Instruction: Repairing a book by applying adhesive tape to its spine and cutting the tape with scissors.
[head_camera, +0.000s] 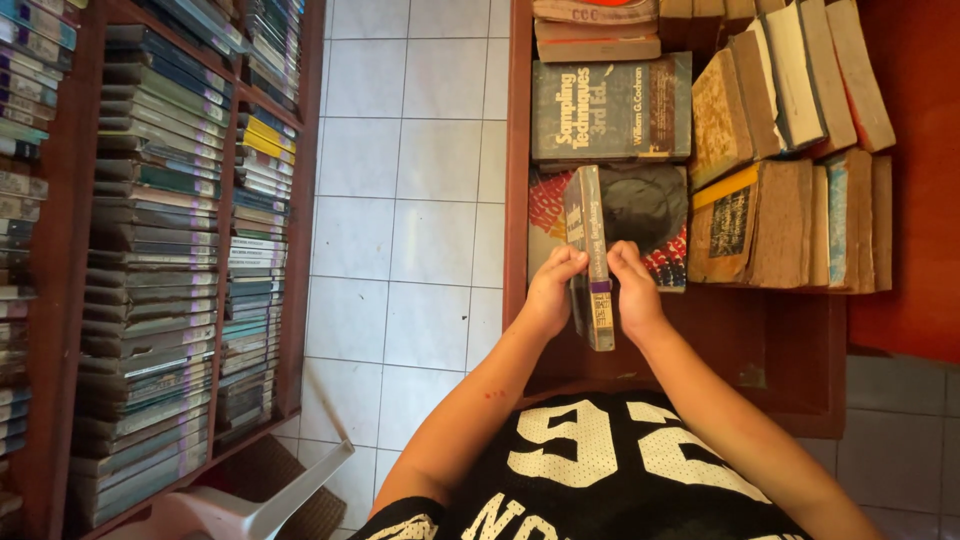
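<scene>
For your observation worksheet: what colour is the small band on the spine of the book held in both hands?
Purple, on the grey book, seen in the head view.

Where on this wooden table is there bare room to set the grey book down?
Bare wood shows on the table right of the right hand, below the row of worn brown books. Ahead of both hands, around the grey book, book stacks crowd the top.

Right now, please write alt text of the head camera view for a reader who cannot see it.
Left hand and right hand hold a grey book upright, spine up, above a wooden table stacked with old books. A full bookshelf lines the left.
</scene>
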